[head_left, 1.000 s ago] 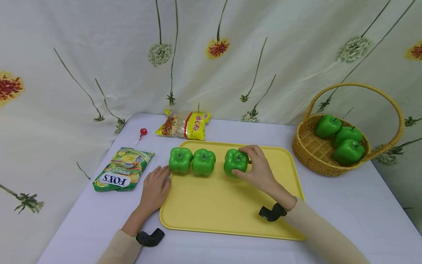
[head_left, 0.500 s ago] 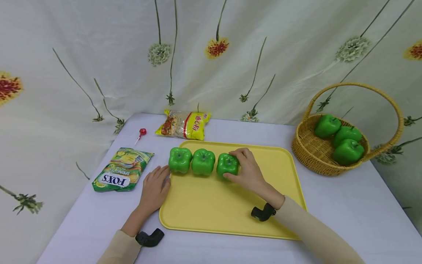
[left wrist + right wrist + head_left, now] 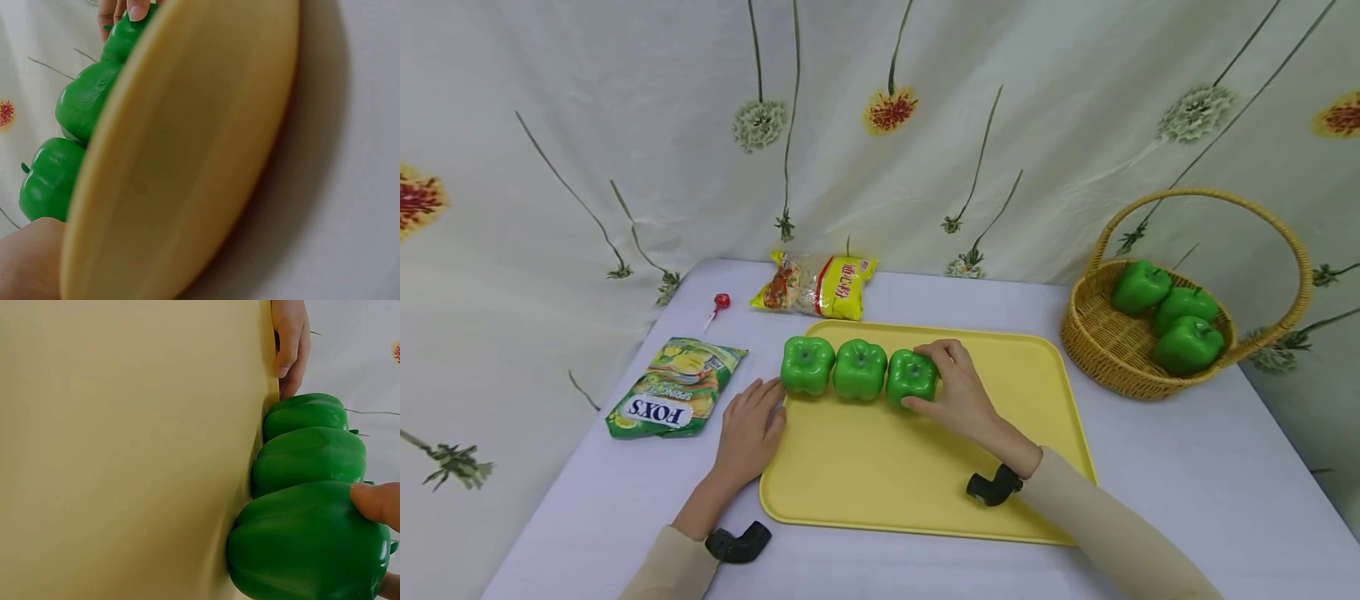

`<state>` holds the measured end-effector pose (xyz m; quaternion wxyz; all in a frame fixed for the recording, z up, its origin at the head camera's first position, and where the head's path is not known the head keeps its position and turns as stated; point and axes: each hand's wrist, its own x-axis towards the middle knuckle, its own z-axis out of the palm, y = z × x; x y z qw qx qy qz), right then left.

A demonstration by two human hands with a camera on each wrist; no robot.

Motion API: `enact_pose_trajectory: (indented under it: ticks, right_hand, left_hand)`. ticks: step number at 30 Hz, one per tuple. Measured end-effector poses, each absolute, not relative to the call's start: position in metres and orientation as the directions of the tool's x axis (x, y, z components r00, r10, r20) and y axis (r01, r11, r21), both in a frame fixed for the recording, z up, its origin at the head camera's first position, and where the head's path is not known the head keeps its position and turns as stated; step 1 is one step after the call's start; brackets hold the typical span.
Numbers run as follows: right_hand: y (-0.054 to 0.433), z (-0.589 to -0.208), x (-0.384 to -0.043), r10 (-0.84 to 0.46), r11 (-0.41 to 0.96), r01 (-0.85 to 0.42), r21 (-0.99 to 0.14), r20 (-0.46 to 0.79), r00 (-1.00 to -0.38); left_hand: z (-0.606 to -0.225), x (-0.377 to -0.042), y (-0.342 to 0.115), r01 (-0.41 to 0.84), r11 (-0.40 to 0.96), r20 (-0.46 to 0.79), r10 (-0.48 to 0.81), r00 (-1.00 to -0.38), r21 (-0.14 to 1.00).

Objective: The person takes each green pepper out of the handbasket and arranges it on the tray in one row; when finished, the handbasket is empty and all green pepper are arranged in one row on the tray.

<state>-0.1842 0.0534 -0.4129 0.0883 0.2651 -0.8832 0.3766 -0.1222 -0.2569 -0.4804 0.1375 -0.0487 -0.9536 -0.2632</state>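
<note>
Three green bell peppers stand in a row along the far left part of a yellow tray [image 3: 880, 483]. My right hand [image 3: 958, 396] grips the rightmost bell pepper [image 3: 912, 377], thumb on its near side and fingers over its far side. In the right wrist view that bell pepper [image 3: 306, 544] sits on the tray, close against its neighbour. The middle bell pepper [image 3: 860, 369] and the left bell pepper [image 3: 807, 365] stand side by side. My left hand [image 3: 748, 433] lies flat with fingers extended at the tray's left edge, fingertips near the left pepper.
A wicker basket [image 3: 1101, 354] with a tall handle holds three more green peppers at the right. Left of the tray lie a green Fox's bag [image 3: 677, 387] and a red lollipop [image 3: 721, 302]. Behind it is a yellow pasta packet [image 3: 816, 285]. A floral cloth [image 3: 880, 183] hangs behind.
My right hand has moved left with its bell pepper, closing the gap to the middle one. My left hand has stayed at the tray's edge.
</note>
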Motion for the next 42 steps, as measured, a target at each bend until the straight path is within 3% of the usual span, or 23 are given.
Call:
enact_pose_trajectory:
  ticks: [12, 18, 22, 31, 37, 42]
  right_hand:
    - [0.063, -0.404, -0.179, -0.407, 0.587, -0.498, -0.639, 0.298, -0.863]
    - [0.092, -0.391, -0.182, -0.398, 0.542, -0.557, -0.630, 0.391, -0.830]
    - [0.126, -0.393, -0.186, -0.326, 0.554, -0.561, -0.615, 0.460, -0.826]
    - [0.224, -0.389, -0.204, -0.025, 0.707, -0.358, -0.611, 0.483, -0.875]
    - [0.282, -0.377, -0.219, 0.177, 0.765, -0.087, -0.638, 0.339, -0.924]
    - [0.314, -0.375, -0.231, 0.298, 0.744, 0.063, -0.665, 0.245, -0.923]
  left_hand:
    - [-0.480, -0.121, -0.254, 0.153, 0.858, 0.273, 0.015, -0.962, 0.490]
    - [-0.479, -0.121, -0.253, 0.151, 0.856, 0.271, 0.013, -0.963, 0.494]
    - [-0.478, -0.122, -0.254, 0.157, 0.856, 0.271, 0.021, -0.962, 0.493]
    - [-0.480, -0.123, -0.257, 0.163, 0.852, 0.280, 0.020, -0.960, 0.498]
    - [-0.480, -0.122, -0.257, 0.160, 0.853, 0.278, 0.018, -0.961, 0.498]
    - [-0.480, -0.122, -0.256, 0.164, 0.849, 0.280, 0.020, -0.960, 0.502]
